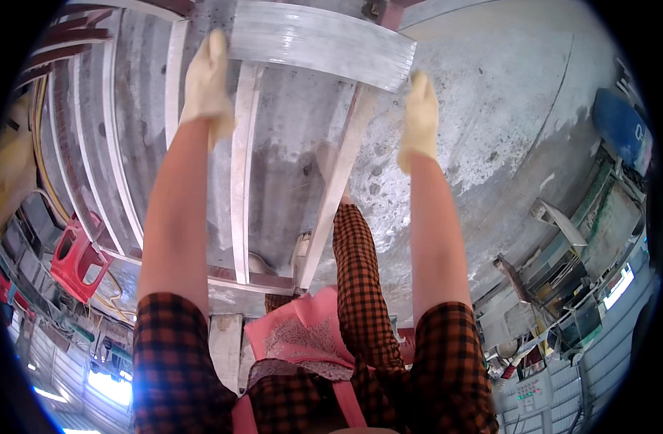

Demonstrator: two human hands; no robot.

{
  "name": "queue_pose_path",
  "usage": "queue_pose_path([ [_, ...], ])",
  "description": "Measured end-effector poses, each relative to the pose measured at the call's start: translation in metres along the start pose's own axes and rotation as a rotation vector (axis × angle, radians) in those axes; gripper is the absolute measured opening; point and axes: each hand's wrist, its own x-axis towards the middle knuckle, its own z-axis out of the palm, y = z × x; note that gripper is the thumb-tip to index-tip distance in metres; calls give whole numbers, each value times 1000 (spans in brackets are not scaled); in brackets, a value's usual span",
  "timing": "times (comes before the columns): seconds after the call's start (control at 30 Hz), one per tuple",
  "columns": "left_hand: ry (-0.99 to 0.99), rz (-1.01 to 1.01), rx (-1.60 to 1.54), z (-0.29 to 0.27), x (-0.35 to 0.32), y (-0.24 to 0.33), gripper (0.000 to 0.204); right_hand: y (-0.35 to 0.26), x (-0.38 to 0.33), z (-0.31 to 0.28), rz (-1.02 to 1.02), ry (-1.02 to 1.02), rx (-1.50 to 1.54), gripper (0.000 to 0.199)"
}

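Nearest the camera: a bright pink apron (302,325) with a grey patterned patch, between orange-and-black checked cloth sleeves (171,354).
Left fingers: straight and pressed together, pointing far, curled round nothing; the thumb is hard to make out.
Right fingers: also straight and together, pointing far, with nothing seen between them.
Left hand: the cream-gloved left hand (207,87) is just beside the left end of the bundle; contact cannot be told.
Right hand: the cream-gloved right hand (420,116) is just beside the right end, contact again unclear.
Bundle: a wide, silvery, ribbed bundle of long strips (321,43) lies crosswise at the far side, on the rails.
In the way: pale, straight rails (243,173) run from near to far below the bundle; the rightmost partly covers one foot.
Left side: a red plastic stool (78,260) near, yellowish hoses (36,137) farther off.
Right side: a blue rounded object (621,130) far, a pale control panel (532,394) near.
Underneath: stained grey concrete floor (483,94).
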Motion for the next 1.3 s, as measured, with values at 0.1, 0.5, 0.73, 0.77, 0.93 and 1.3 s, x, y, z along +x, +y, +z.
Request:
queue_pose_path([
  [0.1, -25, -64, 187, -79, -95, -135, 66, 52, -103, -74, 154, -165, -180, 66],
  [0.5, 177, -935, 215, -205, -756, -498, 46, 211, -372, -224, 270, -509, -1426, 34],
  [0.73, 519, -578, -489, -273, -630, -439, 37, 176, -454, -218, 117, -204, -1544, 32],
  [0.77, 548, -468, -530, -290, -633, -414, 37, 173, -455, -213, 68, -178, -1586, 34],
  [0.93, 708, -230, -628, -333, -650, -421, 34, 94, -483, -135, -376, -73, -1187, 36],
  [1.3, 609, -600, -89, -222, -805, -609, 36, 26, -580, -57, -986, -561, -648, 41],
])
